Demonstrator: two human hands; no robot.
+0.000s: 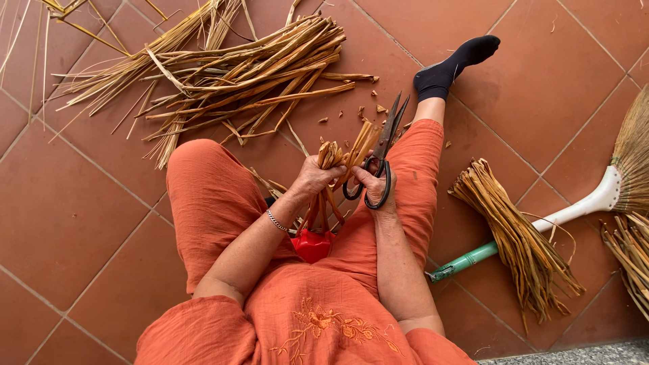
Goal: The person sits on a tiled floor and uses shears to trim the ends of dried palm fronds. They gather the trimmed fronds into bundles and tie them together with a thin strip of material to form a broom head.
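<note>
One loose heap of dry straw stalks (pixel 216 67) lies on the tiled floor (pixel 61 216) at far left. The left hand (pixel 312 179) is closed around one bunch of tan stalks (pixel 330 157), upright over the lap. Just right, the right hand (pixel 372 188) grips one pair of black scissors (pixel 384 145), blades parted beside the bunch's cut ends. One tied bundle (pixel 514 233) and one broom (pixel 608 192) lie rightward.

Bare tile (pixel 81 223) left; straw pile (pixel 223 64) blocking ahead.
</note>
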